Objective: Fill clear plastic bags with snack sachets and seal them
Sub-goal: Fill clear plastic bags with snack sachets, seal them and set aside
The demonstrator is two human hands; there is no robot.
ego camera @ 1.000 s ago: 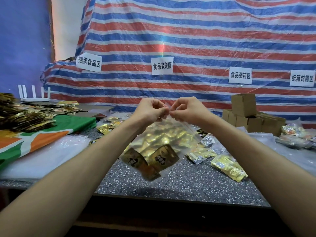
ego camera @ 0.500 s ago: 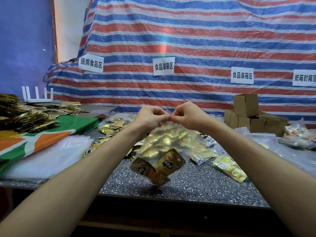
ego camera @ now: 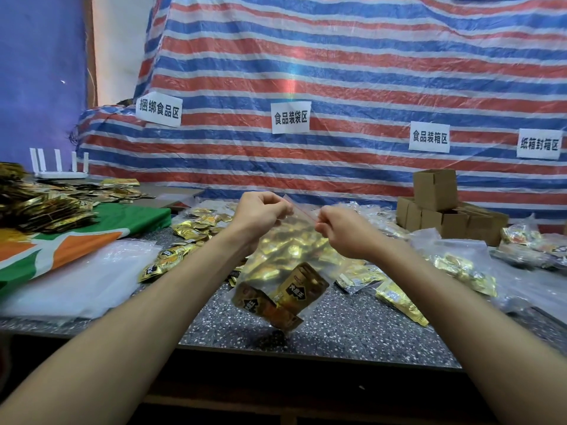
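While both arms reach out over the counter (ego camera: pixel 352 329), the L hand (ego camera: pixel 260 213) and R hand (ego camera: pixel 343 231) each hold the top edge of a clear bag (ego camera: pixel 270 259). L fingers (ego camera: pixel 276 207) are curled tight, nearly a fist, w/ thumb & forefinger pinching the bag's top near its left end. R fingers (ego camera: pixel 325 222) are curled in the same way, pinching that edge further right. The hands are apart, not touching; a short run of the red zip strip (ego camera: pixel 302 211) shows taut btwn them. Can't tell whether the strip is pressed closed there.

The bag hangs down from the two pinches, tilted, full of gold sachets (ego camera: pixel 302 289); two w/ dark labels sit at the bottom, facing the camera. Its lowest corner is over the front part of the counter w/ a shadow under it. It looks clear of the surface, but not certain.

Loose sachets (ego camera: pixel 399 299) lie scattered on the counter behind & to either side of the bag. A stack of empty bags (ego camera: pixel 76 280) sits at left, beside a green/orange/white cloth (ego camera: pixel 132 216) w/ a heap of sachets (ego camera: pixel 40 207) on it. White router (ego camera: pixel 58 167) at far left rear. Cardboard boxes (ego camera: pixel 435 188) at right rear, one on top of the others. Striped tarp (ego camera: pixel 337 72) behind, w/ four paper signs (ego camera: pixel 291 117) stuck on it.
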